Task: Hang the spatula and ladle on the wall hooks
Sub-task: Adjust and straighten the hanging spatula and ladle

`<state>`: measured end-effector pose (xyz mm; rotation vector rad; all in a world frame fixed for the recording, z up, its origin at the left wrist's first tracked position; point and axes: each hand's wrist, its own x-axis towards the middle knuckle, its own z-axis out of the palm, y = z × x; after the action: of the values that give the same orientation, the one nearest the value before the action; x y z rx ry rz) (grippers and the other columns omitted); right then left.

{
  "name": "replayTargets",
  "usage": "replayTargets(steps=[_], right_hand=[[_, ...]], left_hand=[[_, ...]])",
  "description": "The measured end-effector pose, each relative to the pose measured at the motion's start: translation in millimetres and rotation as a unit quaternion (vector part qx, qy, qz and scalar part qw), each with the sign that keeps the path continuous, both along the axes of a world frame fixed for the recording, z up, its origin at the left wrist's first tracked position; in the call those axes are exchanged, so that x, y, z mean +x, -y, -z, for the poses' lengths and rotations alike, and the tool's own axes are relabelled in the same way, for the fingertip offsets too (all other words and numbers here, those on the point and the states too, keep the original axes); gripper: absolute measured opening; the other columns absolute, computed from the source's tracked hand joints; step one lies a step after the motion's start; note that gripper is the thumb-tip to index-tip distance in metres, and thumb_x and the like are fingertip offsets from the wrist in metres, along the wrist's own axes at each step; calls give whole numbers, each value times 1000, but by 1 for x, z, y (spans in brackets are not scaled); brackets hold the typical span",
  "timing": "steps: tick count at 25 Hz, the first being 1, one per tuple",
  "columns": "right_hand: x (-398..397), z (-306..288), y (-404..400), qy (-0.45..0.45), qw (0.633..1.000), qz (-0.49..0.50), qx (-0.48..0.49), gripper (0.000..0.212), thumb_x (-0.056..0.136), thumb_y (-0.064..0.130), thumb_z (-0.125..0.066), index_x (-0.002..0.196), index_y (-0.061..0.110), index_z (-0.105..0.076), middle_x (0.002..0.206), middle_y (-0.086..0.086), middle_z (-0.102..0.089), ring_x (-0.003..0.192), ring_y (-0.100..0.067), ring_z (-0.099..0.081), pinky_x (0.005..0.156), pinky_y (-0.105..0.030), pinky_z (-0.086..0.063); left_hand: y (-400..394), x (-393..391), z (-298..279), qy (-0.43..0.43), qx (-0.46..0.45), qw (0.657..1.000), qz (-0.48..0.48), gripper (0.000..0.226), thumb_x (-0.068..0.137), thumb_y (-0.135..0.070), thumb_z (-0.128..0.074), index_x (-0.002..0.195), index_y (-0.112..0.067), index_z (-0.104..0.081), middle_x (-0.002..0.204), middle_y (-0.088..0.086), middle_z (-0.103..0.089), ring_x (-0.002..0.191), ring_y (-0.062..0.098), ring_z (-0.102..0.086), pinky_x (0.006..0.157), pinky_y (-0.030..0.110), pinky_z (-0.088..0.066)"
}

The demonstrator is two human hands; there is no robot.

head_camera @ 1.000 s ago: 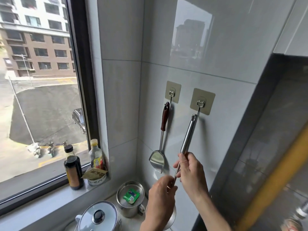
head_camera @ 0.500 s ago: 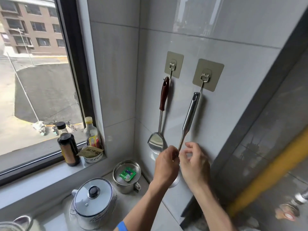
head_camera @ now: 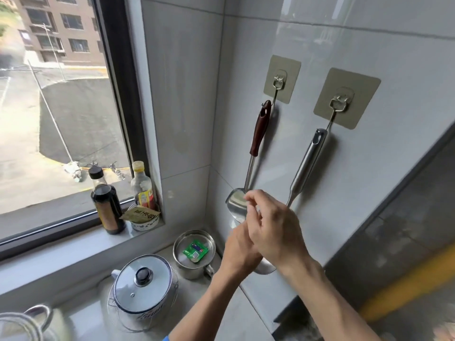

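Note:
The spatula [head_camera: 259,129], with a dark red handle, hangs from the left wall hook [head_camera: 279,80], its steel blade low against the tile. The steel ladle [head_camera: 307,163] hangs from the right wall hook [head_camera: 341,102]; its thin shaft runs down behind my hands and a sliver of its bowl shows below them. My right hand [head_camera: 275,227] is in front of the shaft with fingers loosely apart and nothing gripped. My left hand [head_camera: 240,249] sits just below and behind it, fingers hidden, so I cannot tell whether it holds anything.
A dark sauce bottle [head_camera: 107,205], a yellow-capped bottle [head_camera: 142,185] and a small bowl [head_camera: 144,217] stand on the window sill. On the counter below are a steel mug [head_camera: 194,252] holding a green packet and a lidded pot [head_camera: 144,281].
My hands have slid down off the ladle's shaft and come together lower. The ladle now hangs from the right hook on its own. The view has tilted downward.

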<state>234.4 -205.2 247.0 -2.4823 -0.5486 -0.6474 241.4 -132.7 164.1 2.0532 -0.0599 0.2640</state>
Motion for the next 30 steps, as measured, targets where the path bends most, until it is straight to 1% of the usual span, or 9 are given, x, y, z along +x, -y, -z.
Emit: replayTargets(steps=[2, 3, 6, 9, 11, 15, 20, 26, 30], right_hand=[[27, -9, -14, 21, 982, -32, -187, 23, 84, 9, -42, 96, 14, -62, 98, -4, -68, 96, -30, -60, 81, -41, -51], [40, -13, -18, 35, 959, -37, -280, 33, 84, 12, -32, 98, 13, -62, 104, -8, -66, 107, -32, -56, 93, -43, -46], [69, -20, -21, 50, 872, -2, -488, 57, 87, 16, -13, 128, 2, -51, 138, -19, -49, 139, -37, -29, 119, -50, -14], [77, -17, -19, 46, 818, 21, -573, 55, 96, 22, -25, 144, -4, -29, 156, -22, -27, 146, -38, -12, 119, -53, -1], [74, -14, -19, 41, 808, 25, -587, 59, 96, 28, -30, 146, -3, -26, 158, -22, -21, 148, -38, -7, 119, -54, 3], [76, -11, -20, 35, 812, 26, -582, 63, 96, 33, -35, 147, -2, -24, 160, -21, -16, 148, -37, -1, 118, -54, 5], [75, -10, -23, 26, 820, 35, -570, 66, 94, 35, -38, 147, -2, -25, 159, -21, -19, 148, -37, -2, 119, -54, 5], [73, -8, -23, 35, 837, 28, -545, 65, 93, 32, -39, 146, -3, -27, 159, -20, -19, 149, -35, 0, 119, -52, 5], [66, -7, -20, 57, 857, 18, -512, 63, 89, 24, -22, 145, -4, -29, 158, -22, -24, 148, -35, -7, 120, -50, 2]], left_hand=[[-17, 11, 14, -44, -28, 997, -56, 13, 76, -39, -54, 69, -29, -48, 62, -7, -59, 72, 28, -63, 54, 31, -40], [-25, 16, 21, -59, -20, 995, -74, 5, 80, -26, -57, 77, -30, -56, 77, -6, -66, 84, 26, -65, 65, 32, -45], [-37, 27, 32, -85, 38, 995, -33, 53, 80, -5, -51, 129, -24, -54, 138, -1, -56, 125, 23, -51, 104, 35, -42], [-39, 32, 36, -100, 61, 993, 35, 72, 75, -5, -48, 145, -24, -38, 155, 1, -38, 140, 25, -38, 114, 41, -38], [-40, 35, 37, -99, 55, 992, 53, 75, 74, -5, -48, 146, -23, -35, 156, 2, -37, 141, 25, -37, 115, 44, -39], [-40, 39, 37, -72, 39, 995, 50, 72, 66, 1, -46, 132, -28, -44, 132, -7, -50, 121, 19, -49, 99, 44, -49], [-42, 39, 35, -97, 58, 992, 62, 78, 72, 0, -47, 146, -18, -34, 154, 5, -37, 140, 28, -38, 113, 46, -40], [-41, 41, 38, -93, 65, 992, 57, 77, 74, 0, -48, 147, -19, -32, 155, 4, -35, 140, 28, -37, 113, 46, -40], [-41, 42, 40, -85, 56, 993, 54, 76, 72, -2, -48, 144, -22, -36, 153, 2, -39, 138, 27, -39, 110, 44, -43]])
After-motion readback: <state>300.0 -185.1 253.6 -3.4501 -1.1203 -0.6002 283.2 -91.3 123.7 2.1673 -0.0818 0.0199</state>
